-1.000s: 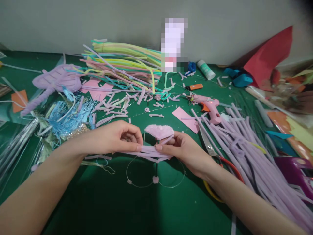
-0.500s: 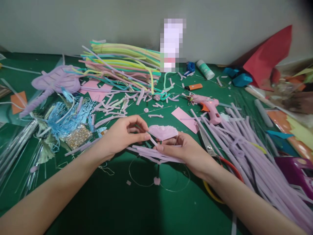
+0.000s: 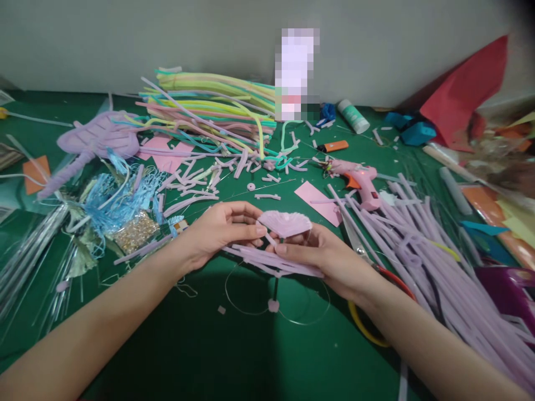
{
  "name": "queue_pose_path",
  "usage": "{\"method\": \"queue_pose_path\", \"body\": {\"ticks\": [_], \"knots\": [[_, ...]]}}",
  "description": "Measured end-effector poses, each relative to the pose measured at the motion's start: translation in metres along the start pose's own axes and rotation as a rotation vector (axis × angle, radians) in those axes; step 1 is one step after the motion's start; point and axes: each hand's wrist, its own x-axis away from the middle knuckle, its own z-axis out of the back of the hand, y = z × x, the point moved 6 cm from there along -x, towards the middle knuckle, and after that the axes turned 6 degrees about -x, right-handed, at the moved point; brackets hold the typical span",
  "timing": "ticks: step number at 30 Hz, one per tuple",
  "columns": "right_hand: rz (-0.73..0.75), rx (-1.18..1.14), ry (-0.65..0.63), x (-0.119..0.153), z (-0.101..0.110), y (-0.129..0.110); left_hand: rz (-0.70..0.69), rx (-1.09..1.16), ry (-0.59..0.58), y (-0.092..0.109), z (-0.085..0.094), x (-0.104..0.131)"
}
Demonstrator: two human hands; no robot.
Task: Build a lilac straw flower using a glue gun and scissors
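Observation:
A lilac pipe-cleaner piece is held between my hands, with a fan-shaped part (image 3: 286,223) on the far side and long lilac strands (image 3: 273,262) on the near side. My left hand (image 3: 234,229) is closed, thumb and forefinger pinching a short lilac strip (image 3: 271,239) at its left end. The thumb of my right hand (image 3: 311,250) presses on the strands, its fingers curled behind them and under the fan. A thin wire loop (image 3: 228,289) and a small lilac bit (image 3: 273,306) show below the piece.
A pink glue gun (image 3: 361,181), scissors (image 3: 390,278) and a lilac bundle (image 3: 438,267) lie right. Coloured pipe cleaners (image 3: 209,111) are at the back; a lilac woven piece (image 3: 100,136), blue tassels (image 3: 112,195) and a bead bag (image 3: 136,231) lie left. An orange lighter (image 3: 334,146) lies behind the gun.
Both hands and the held piece have shifted slightly to the right in view, along with the surrounding table items. The grips look the same.

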Motion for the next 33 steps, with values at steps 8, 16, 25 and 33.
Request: {"method": "queue_pose_path", "body": {"ticks": [8, 16, 25, 33], "knots": [[-0.023, 0.012, -0.058, -0.002, 0.005, -0.004, 0.009, -0.022, -0.022, 0.001, -0.002, -0.001], [-0.042, 0.005, -0.082, -0.003, 0.007, -0.003, -0.002, -0.052, -0.019, 0.004, -0.008, -0.002], [-0.093, 0.008, -0.049, -0.005, 0.009, -0.003, -0.059, -0.389, 0.027, 0.015, -0.015, -0.001], [-0.096, 0.056, -0.091, -0.007, 0.009, -0.004, -0.015, -0.629, -0.093, 0.024, -0.016, -0.001]]}}
